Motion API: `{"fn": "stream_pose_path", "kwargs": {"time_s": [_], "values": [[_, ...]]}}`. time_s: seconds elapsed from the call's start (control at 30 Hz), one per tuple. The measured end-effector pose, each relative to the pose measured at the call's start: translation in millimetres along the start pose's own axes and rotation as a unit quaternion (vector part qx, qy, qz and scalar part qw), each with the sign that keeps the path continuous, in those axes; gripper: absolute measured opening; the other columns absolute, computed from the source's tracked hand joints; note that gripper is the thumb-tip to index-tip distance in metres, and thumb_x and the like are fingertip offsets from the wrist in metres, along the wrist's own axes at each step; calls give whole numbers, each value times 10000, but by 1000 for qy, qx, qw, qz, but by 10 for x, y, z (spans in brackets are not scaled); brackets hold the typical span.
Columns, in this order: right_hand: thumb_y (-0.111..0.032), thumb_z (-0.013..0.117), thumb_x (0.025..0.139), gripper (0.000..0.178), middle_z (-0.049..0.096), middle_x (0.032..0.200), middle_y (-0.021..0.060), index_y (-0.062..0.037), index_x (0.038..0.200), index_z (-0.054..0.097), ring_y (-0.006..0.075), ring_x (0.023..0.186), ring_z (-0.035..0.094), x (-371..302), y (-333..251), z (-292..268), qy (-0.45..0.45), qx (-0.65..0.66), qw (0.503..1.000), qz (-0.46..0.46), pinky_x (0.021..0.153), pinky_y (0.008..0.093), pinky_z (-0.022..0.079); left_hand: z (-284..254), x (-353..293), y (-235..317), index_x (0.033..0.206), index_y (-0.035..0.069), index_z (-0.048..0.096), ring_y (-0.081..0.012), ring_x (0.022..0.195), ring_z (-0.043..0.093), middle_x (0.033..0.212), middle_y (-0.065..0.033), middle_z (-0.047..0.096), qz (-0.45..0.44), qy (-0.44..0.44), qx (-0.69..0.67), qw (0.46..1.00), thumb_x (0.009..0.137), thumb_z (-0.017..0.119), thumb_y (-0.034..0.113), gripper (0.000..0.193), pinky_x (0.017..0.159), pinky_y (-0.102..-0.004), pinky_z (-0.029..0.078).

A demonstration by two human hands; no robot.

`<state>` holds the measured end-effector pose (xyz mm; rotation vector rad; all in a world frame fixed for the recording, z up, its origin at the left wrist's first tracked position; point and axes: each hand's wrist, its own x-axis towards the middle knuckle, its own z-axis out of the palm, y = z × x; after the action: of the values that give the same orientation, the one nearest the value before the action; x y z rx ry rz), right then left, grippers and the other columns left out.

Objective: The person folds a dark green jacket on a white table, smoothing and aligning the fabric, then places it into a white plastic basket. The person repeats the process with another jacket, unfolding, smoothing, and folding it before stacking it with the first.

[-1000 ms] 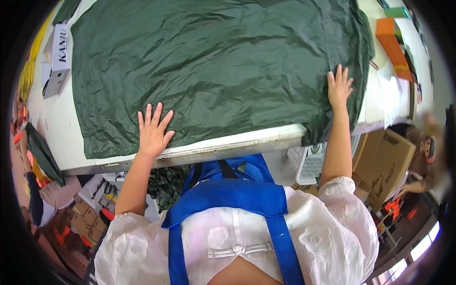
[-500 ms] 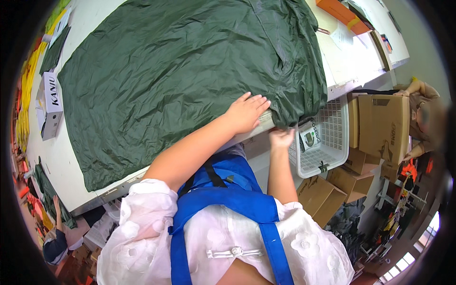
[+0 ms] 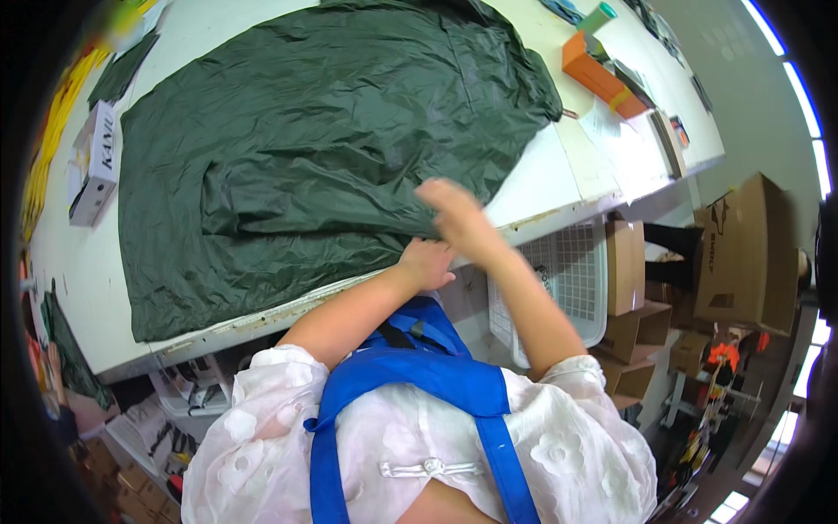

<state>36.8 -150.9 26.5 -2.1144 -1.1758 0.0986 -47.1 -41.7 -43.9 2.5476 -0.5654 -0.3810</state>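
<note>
A large dark green fabric sheet [image 3: 288, 131], thin, slightly shiny and wrinkled, lies across the white table [image 3: 532, 188]. Its near right part is bunched into a raised fold running leftward. At the table's front edge, my left hand [image 3: 428, 265] is closed on the sheet's near edge; its fingertips are partly hidden. Just beyond and to the right, my right hand [image 3: 461, 223] is over the fold, fingers pointing left. Motion smears its fingers, so I cannot make out whether they grip the fabric.
A white box [image 3: 93, 170] stands at the table's left. An orange box [image 3: 602, 77] and a green roll [image 3: 597, 17] are at the far right. Below the right edge are a white plastic basket [image 3: 572, 262] and cardboard boxes [image 3: 626, 266]. A person partly shows behind a large carton [image 3: 742, 253].
The fabric's right part has moved left off the table edge into a fold, baring white tabletop. My right hand rose from below the edge to over the fabric; my left hand came nearer the edge.
</note>
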Motion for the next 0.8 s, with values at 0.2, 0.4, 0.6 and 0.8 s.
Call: {"fn": "stream_pose_path", "kwargs": {"time_s": [0.2, 0.4, 0.6, 0.8], "values": [[76, 462, 803, 497, 524, 1314, 169, -81, 1269, 532, 334, 1247, 467, 23, 2307, -1265, 185, -195, 948, 173, 1056, 405, 363, 80, 96, 85, 1144, 24, 628, -323, 1044, 596, 1156, -200, 626, -143, 151, -290, 934, 831, 665, 371, 469, 902, -353, 443], [-106, 530, 892, 159, 616, 1094, 161, -79, 1024, 613, 353, 1080, 546, 552, 3114, -1623, 28, -190, 974, 117, 926, 459, 428, 264, 146, 166, 763, -50, 653, -155, 605, 512, 650, -58, 619, -352, 355, -589, 635, 912, 599, 353, 434, 600, -353, 418], [-360, 585, 877, 255, 635, 784, 144, -111, 871, 639, 335, 850, 595, 835, 3090, -1175, -37, -398, 912, 90, 737, 436, 464, -28, -337, 335, 1040, -27, 651, -158, 839, 593, 897, -106, 671, -363, 158, -477, 784, 920, 583, 299, 354, 789, -309, 462], [-213, 663, 806, 443, 544, 1275, 123, -146, 1234, 568, 350, 1211, 466, 863, 2458, -910, 163, -243, 956, 25, 1009, 475, 342, -627, -1490, -223, 1093, 13, 629, -227, 1003, 592, 1089, -121, 621, -425, 468, -270, 726, 898, 617, 161, 245, 877, -331, 469]]}}
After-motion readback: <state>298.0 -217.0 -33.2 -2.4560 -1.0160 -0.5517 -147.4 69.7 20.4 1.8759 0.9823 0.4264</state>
